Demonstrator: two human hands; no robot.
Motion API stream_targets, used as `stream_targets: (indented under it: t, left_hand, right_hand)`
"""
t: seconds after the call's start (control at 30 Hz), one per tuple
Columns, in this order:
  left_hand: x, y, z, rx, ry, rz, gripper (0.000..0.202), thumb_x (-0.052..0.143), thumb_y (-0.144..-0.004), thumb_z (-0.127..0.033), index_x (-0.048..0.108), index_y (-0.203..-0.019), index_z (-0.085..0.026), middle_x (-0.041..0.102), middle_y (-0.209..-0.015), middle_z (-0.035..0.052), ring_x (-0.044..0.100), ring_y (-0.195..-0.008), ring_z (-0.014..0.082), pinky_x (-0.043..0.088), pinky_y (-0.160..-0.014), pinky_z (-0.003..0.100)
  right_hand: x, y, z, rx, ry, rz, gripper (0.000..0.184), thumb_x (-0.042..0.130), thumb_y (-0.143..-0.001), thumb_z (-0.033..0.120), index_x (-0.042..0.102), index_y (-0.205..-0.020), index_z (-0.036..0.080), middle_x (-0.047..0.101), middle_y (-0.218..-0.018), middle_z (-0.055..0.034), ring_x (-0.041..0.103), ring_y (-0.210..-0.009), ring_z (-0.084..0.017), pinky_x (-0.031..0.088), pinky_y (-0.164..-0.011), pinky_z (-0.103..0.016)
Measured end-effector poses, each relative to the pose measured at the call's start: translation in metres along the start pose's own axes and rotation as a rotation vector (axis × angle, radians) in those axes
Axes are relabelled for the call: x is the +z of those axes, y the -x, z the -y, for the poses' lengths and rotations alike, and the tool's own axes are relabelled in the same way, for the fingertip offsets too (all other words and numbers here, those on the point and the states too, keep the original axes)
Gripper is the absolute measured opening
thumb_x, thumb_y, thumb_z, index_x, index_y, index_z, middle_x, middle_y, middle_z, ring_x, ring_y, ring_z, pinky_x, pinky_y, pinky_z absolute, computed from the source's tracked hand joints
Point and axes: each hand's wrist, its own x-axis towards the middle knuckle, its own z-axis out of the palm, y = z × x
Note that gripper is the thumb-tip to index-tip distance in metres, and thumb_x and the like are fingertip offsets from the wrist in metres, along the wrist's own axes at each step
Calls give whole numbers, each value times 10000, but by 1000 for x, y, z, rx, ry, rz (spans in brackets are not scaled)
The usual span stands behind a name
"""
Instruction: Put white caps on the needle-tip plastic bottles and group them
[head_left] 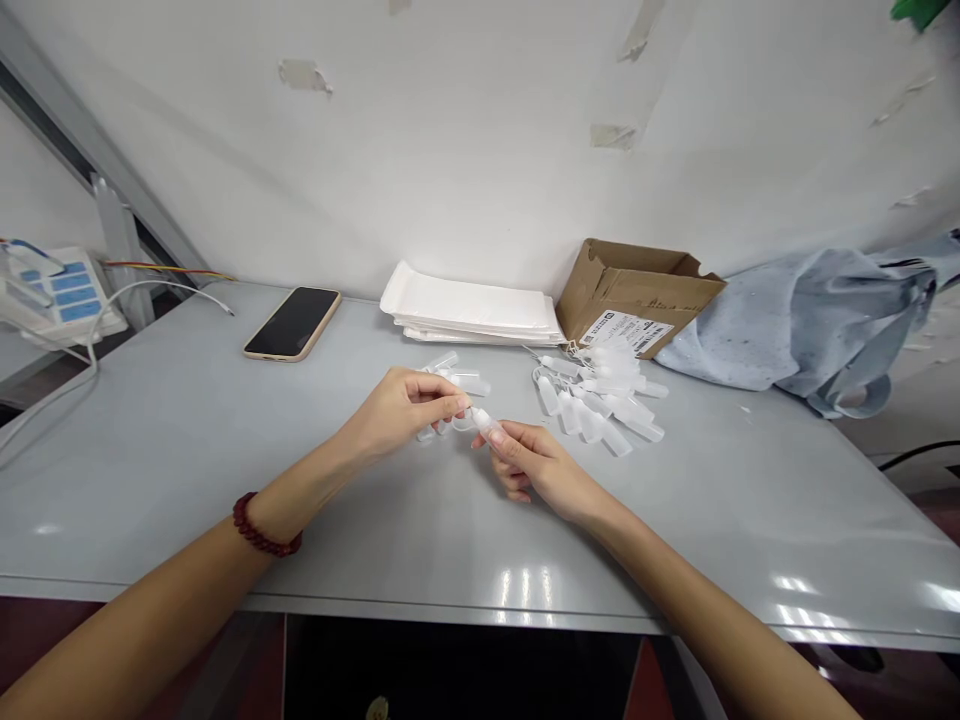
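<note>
My right hand pinches a small translucent plastic bottle above the grey table. My left hand, a red bead bracelet on its wrist, closes its fingertips on the bottle's tip, where a small cap seems to sit. The two hands meet at the table's middle. Just beyond the left hand lie a few similar bottles. A larger pile of them lies to the right of the hands.
A phone lies face up at the back left, with a white cable and a device further left. White envelopes, an open cardboard box and a blue-grey cloth bag line the back wall.
</note>
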Motion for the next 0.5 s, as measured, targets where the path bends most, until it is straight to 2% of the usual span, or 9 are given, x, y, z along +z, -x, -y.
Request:
stream_targets:
  t: [0.33,0.5]
  left_hand:
    - [2,1,-3,77,-14,-18,179,700,-732,-323,740,-810,-166,680,-761,32,560,-664,135,431,-563,233]
    - [1,2,-4,67,-22,-31,235,672,-760,-387,743,-849,-181,695,-806,37,584,-684,148,460,-592,245]
  right_hand:
    - [-5,-3,-4,-67,56,-4,339,554,-842,491,535,-926,163,287,-616,83,253,-470,-50,234,-446,-220]
    - [-6,-4,-3,-76,76,-26,357,539,-844,511,541,-931,165,289,-632,76,253,-472,-54,223,-455,-230]
